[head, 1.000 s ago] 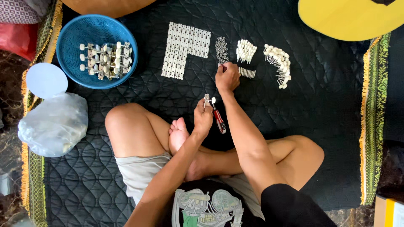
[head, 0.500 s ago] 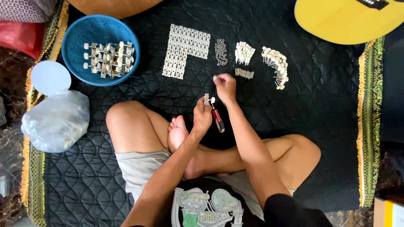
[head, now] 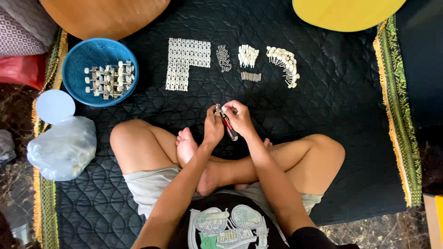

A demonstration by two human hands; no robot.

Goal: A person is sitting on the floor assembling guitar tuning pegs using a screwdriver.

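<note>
From the head view, your left hand (head: 213, 128) pinches a small metal part (head: 218, 109) above your crossed legs, and your right hand (head: 238, 117) grips the red screwdriver (head: 229, 128). A slipping tip could likely drop it onto the black mat (head: 341, 106).

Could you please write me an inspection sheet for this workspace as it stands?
Surface: black quilted mat with green-and-yellow fringed edges.
Job's things: a small metal part in the left hand; a red-handled tool in the right hand.
Clutter: white plates laid in an L, a pile of small rings, white pegs, short pins, an arc of knobbed shafts; blue basket holding assembled pieces.
Grippers: both hands closed, meeting above the crossed legs.
Cables: nothing seen.
Surroundings: clear plastic bag, pale round lid, yellow curved body, brown curved body.
</note>
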